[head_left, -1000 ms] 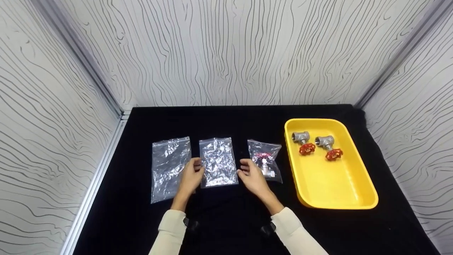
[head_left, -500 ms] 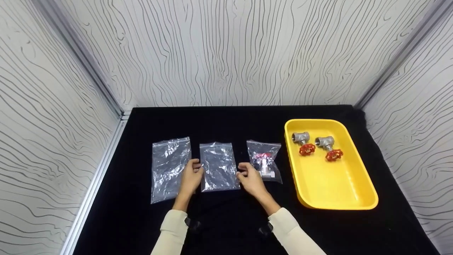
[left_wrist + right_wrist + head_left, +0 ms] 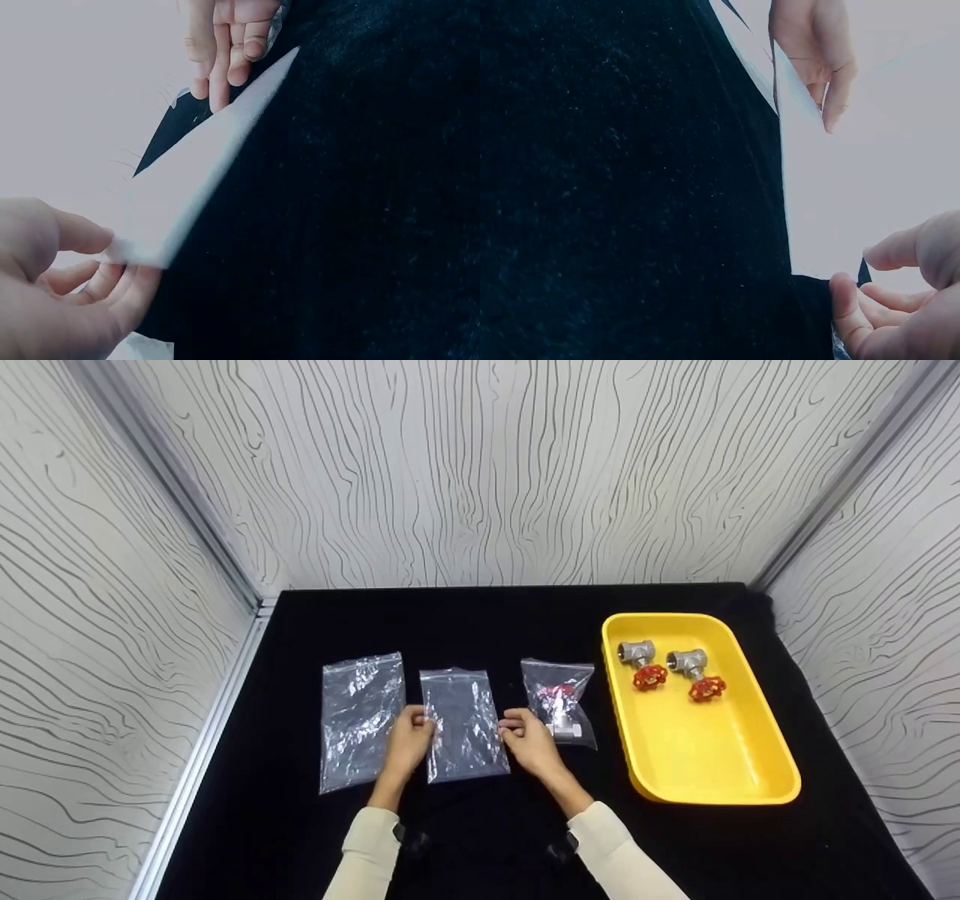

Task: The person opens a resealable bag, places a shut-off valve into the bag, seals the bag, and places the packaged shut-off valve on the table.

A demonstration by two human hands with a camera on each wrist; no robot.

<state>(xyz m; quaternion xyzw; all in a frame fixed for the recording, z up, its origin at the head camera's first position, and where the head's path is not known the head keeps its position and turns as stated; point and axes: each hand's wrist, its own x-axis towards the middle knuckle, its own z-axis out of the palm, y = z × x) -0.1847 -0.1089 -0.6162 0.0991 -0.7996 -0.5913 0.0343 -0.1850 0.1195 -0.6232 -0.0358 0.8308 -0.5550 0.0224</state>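
Observation:
In the head view, a clear zip bag (image 3: 466,735) with shiny creases is held up by its two side edges, nothing seen inside it. My left hand (image 3: 409,739) pinches its left edge between thumb and fingers. Opposite, my right hand (image 3: 531,740) has thumb and fingers at the right edge, gripping it. Glare turns the bag (image 3: 187,180) whitish in the left wrist view. A larger clear zip bag (image 3: 360,712) lies flat to the left, partly behind my left hand. Beyond my right hand lies a bag (image 3: 577,705) containing a red-handled valve.
At the right stands a yellow tray (image 3: 705,765). Inside, near its far end, are two metal valves with red handwheels, one valve (image 3: 639,654) left of the other valve (image 3: 688,664). Black cloth (image 3: 480,840) covers the table; patterned panels (image 3: 465,472) enclose it.
The middle bag has come slightly nearer to me with both hands on its edges. Its angle has changed and the bright glare on it has lessened. Tray and other bags stay put.

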